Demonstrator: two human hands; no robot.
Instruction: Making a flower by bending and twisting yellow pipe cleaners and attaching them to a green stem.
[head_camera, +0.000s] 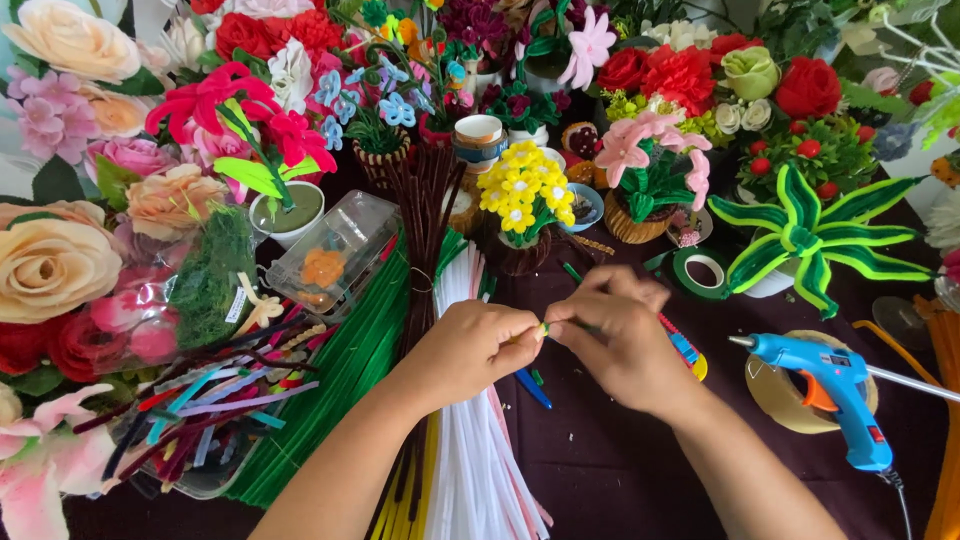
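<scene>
Green and thin, the wire stem (545, 327) lies between your two hands, its long axis running left to right. Your left hand (470, 350) pinches one end with closed fingers; your right hand (625, 345) pinches the other, both just above the bench (620, 460).

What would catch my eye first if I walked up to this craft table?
Probably the two hands at the centre, the left hand and right hand pinching a thin green stem between them. Behind them spreads a crowd of artificial flowers, like the yellow flower pot, and a blue glue gun stands at right.
</scene>
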